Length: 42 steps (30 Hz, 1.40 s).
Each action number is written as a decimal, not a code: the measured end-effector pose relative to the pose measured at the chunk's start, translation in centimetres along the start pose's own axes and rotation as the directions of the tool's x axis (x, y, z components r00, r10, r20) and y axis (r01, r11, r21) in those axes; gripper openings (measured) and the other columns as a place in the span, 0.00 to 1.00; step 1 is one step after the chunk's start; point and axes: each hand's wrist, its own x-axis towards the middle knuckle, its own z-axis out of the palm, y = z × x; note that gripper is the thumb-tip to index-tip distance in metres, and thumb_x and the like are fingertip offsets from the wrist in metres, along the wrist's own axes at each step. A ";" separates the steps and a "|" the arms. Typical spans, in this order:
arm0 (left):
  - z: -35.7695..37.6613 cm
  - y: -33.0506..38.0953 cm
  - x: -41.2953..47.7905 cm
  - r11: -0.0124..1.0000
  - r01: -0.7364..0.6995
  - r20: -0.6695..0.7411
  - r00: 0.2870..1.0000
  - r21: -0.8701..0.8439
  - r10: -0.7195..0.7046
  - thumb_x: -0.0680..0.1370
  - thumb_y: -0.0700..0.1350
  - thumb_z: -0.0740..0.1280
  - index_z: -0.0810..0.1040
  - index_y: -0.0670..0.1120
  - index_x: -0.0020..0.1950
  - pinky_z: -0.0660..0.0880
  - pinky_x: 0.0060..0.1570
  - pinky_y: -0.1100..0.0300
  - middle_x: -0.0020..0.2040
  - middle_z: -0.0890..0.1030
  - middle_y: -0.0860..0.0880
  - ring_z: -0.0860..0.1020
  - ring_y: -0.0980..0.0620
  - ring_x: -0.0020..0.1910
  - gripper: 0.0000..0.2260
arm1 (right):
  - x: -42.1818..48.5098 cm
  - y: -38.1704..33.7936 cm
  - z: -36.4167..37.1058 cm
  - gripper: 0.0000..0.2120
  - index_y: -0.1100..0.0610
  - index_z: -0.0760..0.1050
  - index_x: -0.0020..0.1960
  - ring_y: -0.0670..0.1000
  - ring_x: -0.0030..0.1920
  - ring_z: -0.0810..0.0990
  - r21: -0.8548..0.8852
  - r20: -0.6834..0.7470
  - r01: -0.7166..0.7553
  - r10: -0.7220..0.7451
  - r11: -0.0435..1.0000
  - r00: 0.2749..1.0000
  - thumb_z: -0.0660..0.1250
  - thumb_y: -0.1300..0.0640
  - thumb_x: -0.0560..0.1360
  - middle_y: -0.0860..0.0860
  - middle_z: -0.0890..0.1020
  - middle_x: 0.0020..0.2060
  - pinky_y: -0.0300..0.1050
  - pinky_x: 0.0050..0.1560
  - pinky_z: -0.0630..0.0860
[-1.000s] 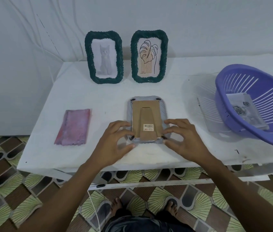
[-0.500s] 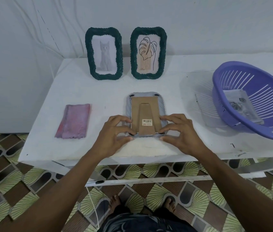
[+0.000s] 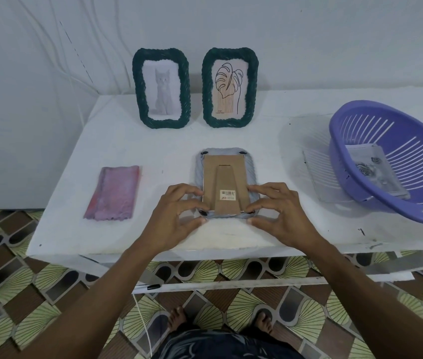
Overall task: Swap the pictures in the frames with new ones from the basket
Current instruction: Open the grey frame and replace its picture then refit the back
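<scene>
No real change: left hand (image 3: 176,216) and right hand (image 3: 280,213) still pinch near corners of face-down grey frame (image 3: 253,172) between them. On cardboard back (image 3: 211,174): barcode sticker (image 3: 228,195), print unreadable. Well right of grip: basket (image 3: 341,161).

Left hand (image 3: 171,216) and right hand (image 3: 283,213) are bare, and the left forearm (image 3: 80,304) and right forearm (image 3: 371,291) are uncovered as far as the view reaches. At the bottom edge shows a dark navy garment (image 3: 220,345) printed with pale, swirling lines. Beyond it are a bare left foot (image 3: 178,320) and right foot (image 3: 263,322), toes plainly visible
</scene>
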 end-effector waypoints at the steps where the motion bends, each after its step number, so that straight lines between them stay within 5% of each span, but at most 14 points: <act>1: 0.0 0.0 0.0 1.000 0.004 0.000 1.000 0.004 -0.004 0.73 0.57 0.69 0.83 0.54 0.52 0.68 0.64 0.49 0.61 0.75 0.57 0.68 0.55 0.64 0.12 | 0.0 0.0 0.0 0.11 0.43 0.82 0.48 0.47 0.64 0.69 0.003 -0.001 -0.006 0.006 1.000 1.000 0.72 0.42 0.67 0.41 0.76 0.65 0.55 0.62 0.63; 7: 0.0 0.2 0.1 1.000 -0.017 -0.007 1.000 0.004 0.017 0.74 0.55 0.69 0.83 0.52 0.51 0.69 0.63 0.51 0.60 0.76 0.57 0.69 0.54 0.63 0.10 | 0.0 -0.1 0.0 0.12 0.41 0.81 0.48 0.45 0.64 0.69 0.008 -0.006 -0.007 0.007 1.000 1.000 0.67 0.38 0.68 0.39 0.75 0.65 0.54 0.62 0.63; 16: 0.1 0.0 0.0 1.000 0.008 -0.005 1.000 0.012 -0.008 0.72 0.55 0.69 0.82 0.53 0.53 0.69 0.63 0.51 0.60 0.75 0.59 0.69 0.57 0.64 0.12 | 0.1 0.0 -0.1 0.08 0.41 0.82 0.46 0.43 0.65 0.67 0.012 0.018 -0.017 0.017 1.000 1.000 0.73 0.44 0.68 0.38 0.75 0.65 0.49 0.60 0.59; 24: 0.0 0.8 0.6 0.992 0.119 -0.034 0.992 -0.038 -0.120 0.71 0.57 0.68 0.78 0.59 0.58 0.67 0.65 0.52 0.58 0.74 0.61 0.68 0.61 0.63 0.15 | 0.2 -0.3 -0.3 0.11 0.43 0.82 0.49 0.44 0.64 0.70 0.078 -0.012 -0.028 0.029 0.997 1.000 0.69 0.41 0.70 0.38 0.77 0.62 0.56 0.62 0.66; 30: 1.5 4.3 6.2 0.941 0.246 -0.046 0.969 0.230 -0.242 0.69 0.71 0.57 0.70 0.59 0.66 0.60 0.67 0.49 0.67 0.68 0.53 0.62 0.51 0.67 0.29 | 1.8 -0.2 -1.0 0.13 0.50 0.81 0.52 0.45 0.60 0.75 0.229 -0.128 -0.099 0.131 0.968 0.983 0.69 0.66 0.74 0.39 0.81 0.53 0.43 0.61 0.72; 36: 4.5 3.5 7.4 0.798 0.257 -0.043 0.959 0.546 -0.280 0.68 0.73 0.56 0.65 0.59 0.70 0.53 0.70 0.40 0.73 0.60 0.42 0.56 0.41 0.73 0.34 | 4.9 0.5 -0.1 0.12 0.53 0.81 0.52 0.43 0.54 0.75 0.255 -0.143 -0.201 0.243 0.946 0.960 0.65 0.66 0.76 0.37 0.80 0.47 0.28 0.54 0.69; 39: 5.0 3.4 6.9 0.768 0.280 -0.112 0.958 0.576 -0.265 0.70 0.69 0.58 0.65 0.56 0.71 0.51 0.71 0.38 0.73 0.62 0.39 0.57 0.38 0.72 0.33 | 5.0 0.9 0.7 0.12 0.52 0.82 0.53 0.46 0.54 0.77 0.236 -0.179 -0.193 0.237 0.952 0.955 0.66 0.66 0.76 0.44 0.82 0.48 0.31 0.57 0.71; 42: 5.0 3.8 6.7 0.782 0.309 -0.175 0.951 0.542 -0.255 0.69 0.68 0.58 0.65 0.53 0.71 0.51 0.72 0.38 0.71 0.66 0.40 0.60 0.39 0.71 0.34 | 5.2 0.7 1.0 0.09 0.48 0.81 0.52 0.45 0.54 0.77 0.227 -0.199 -0.201 0.247 0.953 0.949 0.66 0.58 0.76 0.40 0.82 0.48 0.42 0.58 0.74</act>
